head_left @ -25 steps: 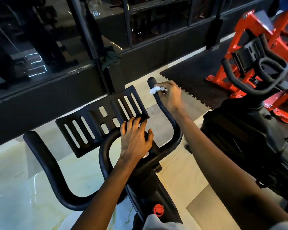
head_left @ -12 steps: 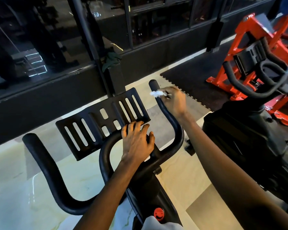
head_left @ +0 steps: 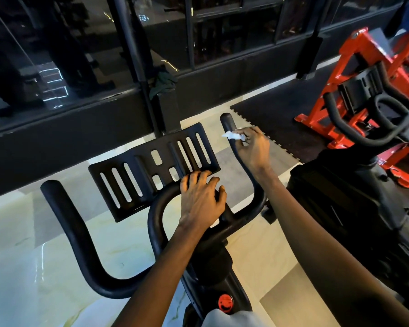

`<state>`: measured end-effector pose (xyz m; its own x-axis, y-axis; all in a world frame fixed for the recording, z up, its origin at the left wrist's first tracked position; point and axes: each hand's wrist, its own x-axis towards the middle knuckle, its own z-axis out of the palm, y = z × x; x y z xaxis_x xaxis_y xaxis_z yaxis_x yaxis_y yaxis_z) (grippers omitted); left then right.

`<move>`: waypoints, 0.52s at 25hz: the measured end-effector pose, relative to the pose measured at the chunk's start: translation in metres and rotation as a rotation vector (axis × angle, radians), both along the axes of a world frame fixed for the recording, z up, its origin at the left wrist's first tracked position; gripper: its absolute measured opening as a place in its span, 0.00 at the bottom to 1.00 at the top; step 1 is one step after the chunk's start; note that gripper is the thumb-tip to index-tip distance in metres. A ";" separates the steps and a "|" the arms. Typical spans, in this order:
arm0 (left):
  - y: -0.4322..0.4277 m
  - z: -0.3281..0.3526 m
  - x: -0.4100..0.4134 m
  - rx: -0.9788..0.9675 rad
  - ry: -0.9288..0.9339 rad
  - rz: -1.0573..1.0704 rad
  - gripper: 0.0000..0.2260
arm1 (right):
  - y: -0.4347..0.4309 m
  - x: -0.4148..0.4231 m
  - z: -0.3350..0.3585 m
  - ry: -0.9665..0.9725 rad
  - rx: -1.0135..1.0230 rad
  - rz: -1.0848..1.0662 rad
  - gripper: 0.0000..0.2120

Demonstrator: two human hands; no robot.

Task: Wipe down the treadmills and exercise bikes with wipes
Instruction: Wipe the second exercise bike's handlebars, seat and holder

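The right hand (head_left: 253,149) is pinching the soft, light wipe (head_left: 233,135), best held bunched, against the handlebar's (head_left: 66,223) right horn, while the left hand (head_left: 202,199) is resting loose-fingered at its centre.

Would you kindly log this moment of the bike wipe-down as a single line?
phase: wiping bike | right hand: pinches wipe at right horn | left hand: rests on centre loop

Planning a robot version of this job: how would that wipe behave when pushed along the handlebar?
The wipe looks crumpled into a small wad in the right hand, so probably floppy and very light. Pushed along the handlebar, it would likely bunch or fold rather than slide flat.
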<state>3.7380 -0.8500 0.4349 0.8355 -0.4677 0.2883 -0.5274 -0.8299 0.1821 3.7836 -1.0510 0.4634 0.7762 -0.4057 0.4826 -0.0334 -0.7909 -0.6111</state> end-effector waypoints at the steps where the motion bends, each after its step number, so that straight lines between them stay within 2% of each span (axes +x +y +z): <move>1: 0.000 0.000 0.000 -0.003 0.004 -0.004 0.18 | 0.002 0.007 0.007 -0.013 0.014 0.015 0.10; 5: 0.000 0.001 -0.001 -0.013 0.006 -0.013 0.18 | 0.010 0.037 0.032 -0.028 0.027 0.053 0.10; 9: 0.001 -0.001 -0.001 -0.015 0.007 -0.014 0.18 | 0.002 0.014 0.010 0.025 0.011 0.028 0.10; 13: 0.008 0.006 -0.003 0.030 0.038 -0.065 0.22 | -0.002 0.008 0.010 0.071 0.032 -0.011 0.09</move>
<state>3.7355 -0.8424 0.4404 0.8133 -0.5289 0.2425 -0.5733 -0.7996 0.1787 3.7917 -1.0532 0.4735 0.8036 -0.4287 0.4129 -0.0860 -0.7701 -0.6322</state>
